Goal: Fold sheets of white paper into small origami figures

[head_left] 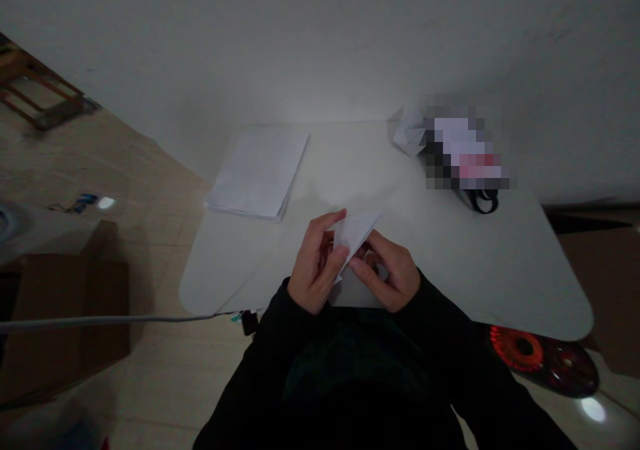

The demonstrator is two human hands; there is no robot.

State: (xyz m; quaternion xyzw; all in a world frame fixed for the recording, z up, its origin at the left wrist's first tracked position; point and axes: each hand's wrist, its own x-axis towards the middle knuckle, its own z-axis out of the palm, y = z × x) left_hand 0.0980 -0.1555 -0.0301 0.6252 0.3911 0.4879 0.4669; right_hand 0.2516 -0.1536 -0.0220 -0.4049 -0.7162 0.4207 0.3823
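Note:
Between my two hands is a small piece of folded white paper (356,229), roughly triangular, held above the near part of the white table. My left hand (318,263) grips its left side, thumb on the near face and index finger stretched along the top corner. At the lower right edge, my right hand (390,270) pinches the paper between thumb and fingers. Some of the fingers are hidden behind the paper. To the left lies a stack of white paper sheets (260,170).
On the white table (450,257), a folded paper piece (411,132) sits at the back right beside a blurred-out item with a black strap loop (484,201). A wall rises behind. Cardboard boxes (75,303) stand left; a glowing red round device (517,349) is below right.

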